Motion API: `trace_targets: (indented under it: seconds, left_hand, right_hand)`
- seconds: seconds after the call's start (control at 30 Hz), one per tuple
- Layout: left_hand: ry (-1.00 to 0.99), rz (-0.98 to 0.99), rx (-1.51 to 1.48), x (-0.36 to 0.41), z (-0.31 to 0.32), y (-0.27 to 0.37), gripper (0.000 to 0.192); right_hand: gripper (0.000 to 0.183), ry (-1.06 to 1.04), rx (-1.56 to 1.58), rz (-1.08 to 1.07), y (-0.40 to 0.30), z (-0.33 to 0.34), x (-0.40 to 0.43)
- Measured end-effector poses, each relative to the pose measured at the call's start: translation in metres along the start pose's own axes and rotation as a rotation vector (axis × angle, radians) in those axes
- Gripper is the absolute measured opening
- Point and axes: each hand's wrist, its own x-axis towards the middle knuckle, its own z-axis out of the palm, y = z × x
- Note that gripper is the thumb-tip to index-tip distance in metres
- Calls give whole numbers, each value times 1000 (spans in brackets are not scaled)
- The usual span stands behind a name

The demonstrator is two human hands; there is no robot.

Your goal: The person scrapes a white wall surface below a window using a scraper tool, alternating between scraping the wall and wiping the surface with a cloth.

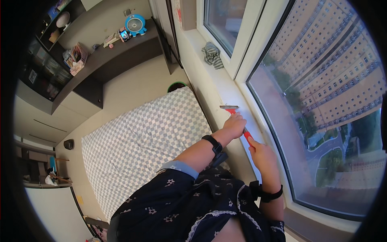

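Observation:
A long-handled scraper [247, 134] with a red head, a red grip and a flat metal blade lies over the white windowsill [226, 87]. My left hand [235, 124] is closed around its shaft just behind the head. Further down, my right hand [262, 152] grips the red end of the handle. The blade is at the sill's surface near its room-side edge, with small crumbs or flakes beside it; whether it touches cannot be told. Beyond the blade, a crumpled grey striped cloth [212, 56] rests on the sill by the window frame.
The closed-looking window [302, 121] runs along the right. A bed with a checkered cover [145, 133] stands to the left, and a green-rimmed bin [177, 86] is past its far corner. On the dark desk [121, 50] stand a blue fan [135, 25] and a phone [124, 35].

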Motion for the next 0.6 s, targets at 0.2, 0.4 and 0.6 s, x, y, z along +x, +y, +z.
trace_targets:
  seconds: [0.2,0.4,0.6]
  left_hand:
    - [-170,42,6,-18,-13,27,9]
    - [-150,64,-32,-24,-12,33,8]
    - [-166,-2,-96,-24,-22,34,7]
  right_hand:
    - [42,11,47,-66,14,-11,-39]
    - [37,73,-29,-1,-2,-17,-46]
    - [32,32,-131,34,-11,-22,-40]
